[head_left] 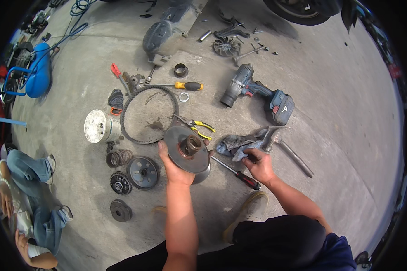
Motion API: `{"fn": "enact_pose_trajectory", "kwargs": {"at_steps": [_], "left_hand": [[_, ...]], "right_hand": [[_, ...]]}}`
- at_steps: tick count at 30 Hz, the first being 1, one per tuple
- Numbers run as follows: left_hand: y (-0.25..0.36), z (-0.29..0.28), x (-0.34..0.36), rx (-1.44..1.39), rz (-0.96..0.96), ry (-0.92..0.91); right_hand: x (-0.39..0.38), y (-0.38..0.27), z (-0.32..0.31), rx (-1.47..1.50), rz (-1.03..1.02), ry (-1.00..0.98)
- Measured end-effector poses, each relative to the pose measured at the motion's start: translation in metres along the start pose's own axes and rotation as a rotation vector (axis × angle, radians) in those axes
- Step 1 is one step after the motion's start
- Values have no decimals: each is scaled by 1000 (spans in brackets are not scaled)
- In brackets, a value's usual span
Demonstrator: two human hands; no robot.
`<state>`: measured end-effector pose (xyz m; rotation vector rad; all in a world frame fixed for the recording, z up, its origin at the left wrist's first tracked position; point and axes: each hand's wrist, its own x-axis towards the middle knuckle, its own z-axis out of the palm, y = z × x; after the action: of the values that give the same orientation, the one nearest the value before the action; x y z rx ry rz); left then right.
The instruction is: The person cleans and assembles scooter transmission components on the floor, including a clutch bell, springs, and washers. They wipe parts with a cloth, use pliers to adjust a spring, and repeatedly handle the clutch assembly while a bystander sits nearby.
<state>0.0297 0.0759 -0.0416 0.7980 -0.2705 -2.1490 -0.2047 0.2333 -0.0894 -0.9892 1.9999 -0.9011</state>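
Left hand (178, 173) fingers grasp metal disc (186, 152) above floor (348, 113), hub axis tipped up, slightly right. Right hand (259, 167) fingers pinch grey rag (240, 145). Drill (260, 89) battery bears white mark.

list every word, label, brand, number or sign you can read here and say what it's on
Nothing can be read, so there is no text to quote.
Battery pack of the cordless impact wrench: a small white mark, too small to make out.
Blue tank at the far left: no legible lettering.
Round metal disc in the left hand: no legible marking.
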Motion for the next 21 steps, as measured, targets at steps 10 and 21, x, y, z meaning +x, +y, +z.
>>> {"fn": "enact_pose_trajectory", "kwargs": {"at_steps": [10, 21], "left_hand": [[-4, 5, 2, -48, -13, -44], [-15, 9, 2, -30, -70, -89]], "right_hand": [[-2, -4, -37, 918, 135, 157], [-1, -55, -44, 971, 166, 3]]}}
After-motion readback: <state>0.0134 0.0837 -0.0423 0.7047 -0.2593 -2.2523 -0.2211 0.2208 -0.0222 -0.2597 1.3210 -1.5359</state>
